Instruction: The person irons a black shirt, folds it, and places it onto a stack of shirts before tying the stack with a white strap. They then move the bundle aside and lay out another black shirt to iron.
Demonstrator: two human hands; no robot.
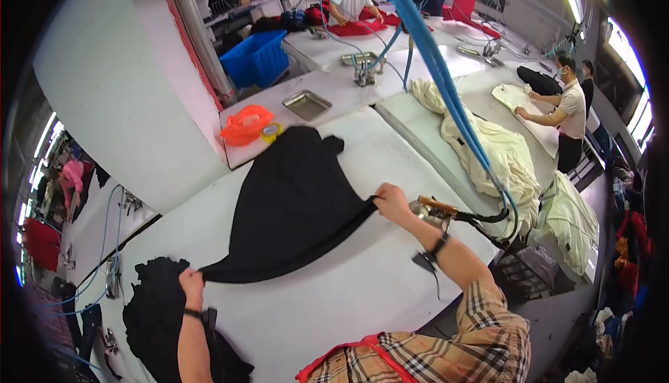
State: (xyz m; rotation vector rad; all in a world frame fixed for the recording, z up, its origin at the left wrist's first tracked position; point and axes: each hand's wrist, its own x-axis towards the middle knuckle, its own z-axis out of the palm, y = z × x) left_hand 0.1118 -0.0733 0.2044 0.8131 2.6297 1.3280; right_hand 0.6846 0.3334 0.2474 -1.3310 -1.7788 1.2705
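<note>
A black garment (pixel 292 200) lies partly spread on the white padded table (pixel 339 304), its near edge stretched between my two hands. My left hand (pixel 192 282) is closed on the garment's left corner, beside a heap of black fabric (pixel 151 304). At the other end, my right hand (pixel 391 203) grips the right corner. Just right of that hand stands a steam iron (pixel 436 210) with a wooden handle, joined to dark and blue hoses. Both wrists wear black bands.
Beyond the garment are an orange plastic bag (pixel 246 124), a yellow tape roll (pixel 271 132) and a metal tray (pixel 307 105). Blue hoses (pixel 439 64) hang ahead. Cream fabric (pixel 496 153) lies on the right table, where a co-worker (pixel 569 106) handles a pale garment. Several people work farther off.
</note>
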